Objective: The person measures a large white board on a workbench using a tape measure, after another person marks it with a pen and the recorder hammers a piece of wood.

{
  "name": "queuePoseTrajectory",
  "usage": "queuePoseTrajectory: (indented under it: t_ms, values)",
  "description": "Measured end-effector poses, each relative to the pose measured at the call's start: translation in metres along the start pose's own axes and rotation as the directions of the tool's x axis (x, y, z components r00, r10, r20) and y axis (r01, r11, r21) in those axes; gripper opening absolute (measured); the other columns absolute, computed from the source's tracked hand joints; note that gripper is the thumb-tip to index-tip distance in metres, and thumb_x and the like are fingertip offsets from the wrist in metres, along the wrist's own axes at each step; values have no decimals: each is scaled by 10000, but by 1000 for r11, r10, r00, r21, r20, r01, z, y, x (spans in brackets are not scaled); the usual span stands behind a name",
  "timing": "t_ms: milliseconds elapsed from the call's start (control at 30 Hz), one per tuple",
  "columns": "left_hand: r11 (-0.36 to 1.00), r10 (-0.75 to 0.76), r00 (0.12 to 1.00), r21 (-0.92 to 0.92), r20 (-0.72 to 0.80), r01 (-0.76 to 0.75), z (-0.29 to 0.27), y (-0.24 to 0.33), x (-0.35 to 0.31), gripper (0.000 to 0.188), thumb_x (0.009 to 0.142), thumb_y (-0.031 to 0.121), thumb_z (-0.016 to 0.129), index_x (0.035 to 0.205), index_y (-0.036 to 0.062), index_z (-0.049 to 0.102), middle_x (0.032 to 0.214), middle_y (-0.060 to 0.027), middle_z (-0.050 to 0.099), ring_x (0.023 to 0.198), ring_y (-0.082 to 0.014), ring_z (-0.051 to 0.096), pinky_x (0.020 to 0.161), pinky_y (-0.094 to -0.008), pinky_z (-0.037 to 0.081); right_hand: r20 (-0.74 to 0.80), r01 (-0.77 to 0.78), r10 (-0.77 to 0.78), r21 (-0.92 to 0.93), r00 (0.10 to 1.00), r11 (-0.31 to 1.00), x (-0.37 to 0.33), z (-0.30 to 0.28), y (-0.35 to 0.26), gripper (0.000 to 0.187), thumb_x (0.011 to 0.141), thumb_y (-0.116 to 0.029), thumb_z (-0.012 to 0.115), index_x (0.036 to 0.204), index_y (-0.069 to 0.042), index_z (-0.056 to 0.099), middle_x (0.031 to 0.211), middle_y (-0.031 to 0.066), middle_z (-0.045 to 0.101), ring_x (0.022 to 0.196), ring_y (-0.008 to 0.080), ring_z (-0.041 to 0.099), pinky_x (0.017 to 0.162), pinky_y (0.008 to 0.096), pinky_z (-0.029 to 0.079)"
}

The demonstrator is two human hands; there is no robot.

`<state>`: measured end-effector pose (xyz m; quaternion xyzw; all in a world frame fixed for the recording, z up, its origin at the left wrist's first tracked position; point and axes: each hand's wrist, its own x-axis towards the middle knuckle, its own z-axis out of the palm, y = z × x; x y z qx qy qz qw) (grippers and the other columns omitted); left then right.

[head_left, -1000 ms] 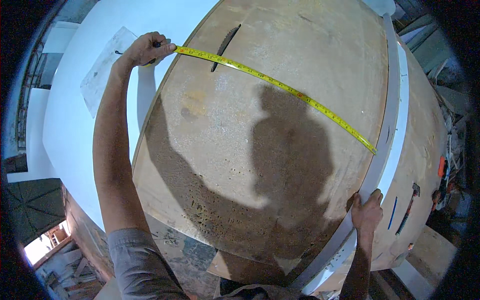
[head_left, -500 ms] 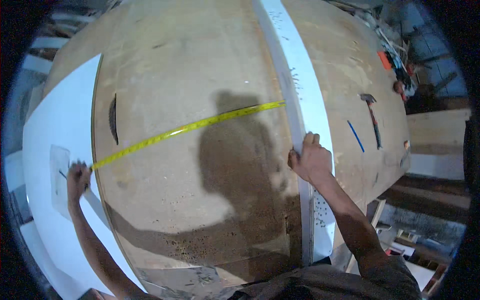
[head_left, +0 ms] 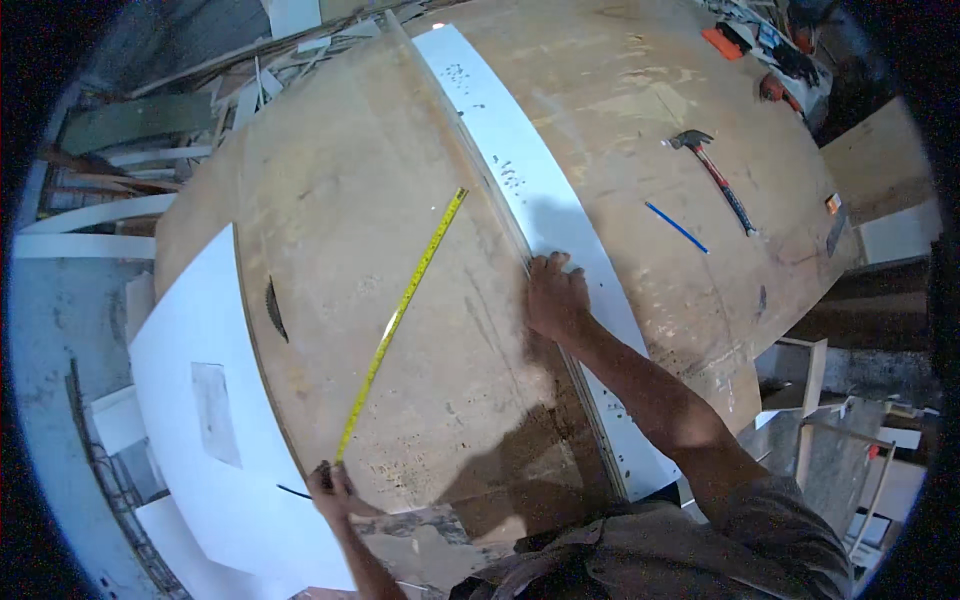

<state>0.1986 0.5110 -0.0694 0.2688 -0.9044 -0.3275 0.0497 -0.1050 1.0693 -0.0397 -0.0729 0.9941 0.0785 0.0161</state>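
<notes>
A yellow measuring tape (head_left: 405, 305) runs diagonally across the wooden table, its far end lying free to the left of a long white board (head_left: 520, 170). My left hand (head_left: 332, 487) is closed on the tape's near end, beside the edge of a white panel (head_left: 200, 320). A short black strap sticks out from that hand; the tape's case is hidden in the fingers. On the long board rests my right hand (head_left: 558, 295), its fingers curled over the left edge. Small dark marks or bits dot the white surface.
On the wooden table (head_left: 340, 220) to the right lie a claw hammer (head_left: 718, 180) and a blue pencil-like stick (head_left: 677, 227). A dark curved piece (head_left: 275, 310) lies near the left panel. Red and black tools (head_left: 780, 92) sit at the far right, wood scraps at the far left.
My left hand has moved toward me and right, swinging the tape into a steeper diagonal. Its far end has come away from the long board. My right hand still grips the board.
</notes>
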Motion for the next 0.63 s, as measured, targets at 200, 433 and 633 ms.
queuePoseTrajectory:
  t_ms: [200, 433, 633]
  values:
    - [1000, -1, 994, -5, -107, 0, 82, 115, -22, 474, 994, 264, 589, 1342, -42, 490, 1217, -251, 596, 1107, -376, 624, 901, -461, 526, 14, 22, -21, -69, 1000, 997, -1, -9, 17, 513, 885, -300, 591, 1158, 134, 598, 1221, 337, 540, 1090, 429, 591, 657, 533, 545]
    - [956, 215, 919, 262, -330, -130, 136, 200, -8, 486, 943, 316, 554, 1257, -54, 588, 1174, -297, 606, 1042, -407, 633, 856, -470, 531, 75, -115, 103, 178, 992, 977, 11, -17, 19, 488, 886, -274, 581, 1166, 126, 583, 1206, 330, 548, 1089, 441, 604, 717, 567, 563]
    - [957, 269, 894, -5, -360, -290, 150, 214, -5, 612, 929, 413, 535, 1329, -48, 563, 1257, -245, 581, 1151, -423, 583, 1087, -566, 405, 89, -161, 137, 384, 987, 909, 8, -21, 18, 569, 844, -318, 626, 1251, 69, 534, 1319, 285, 539, 1282, 428, 517, 973, 671, 458]
